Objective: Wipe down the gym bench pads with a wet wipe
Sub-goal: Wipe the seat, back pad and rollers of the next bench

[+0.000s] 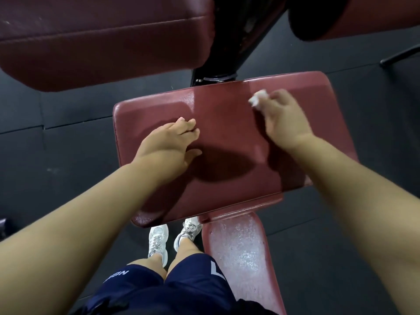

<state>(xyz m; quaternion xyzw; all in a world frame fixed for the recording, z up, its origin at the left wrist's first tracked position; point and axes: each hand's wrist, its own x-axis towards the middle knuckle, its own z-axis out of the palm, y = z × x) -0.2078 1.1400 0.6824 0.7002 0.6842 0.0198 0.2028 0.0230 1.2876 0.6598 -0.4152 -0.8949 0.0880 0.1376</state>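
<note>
Right hand (pixel 280 114) presses a soft, limp, bunched wet wipe (pixel 258 98) on the firm, slick red seat pad (pixel 227 123), while the left hand (pixel 172 142) rests flat, fingers straight, bracing it

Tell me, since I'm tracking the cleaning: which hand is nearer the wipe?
Right. The right hand holds the wipe on the pad, far right; the left hand rests flat at its left, apart from the wipe.
</note>
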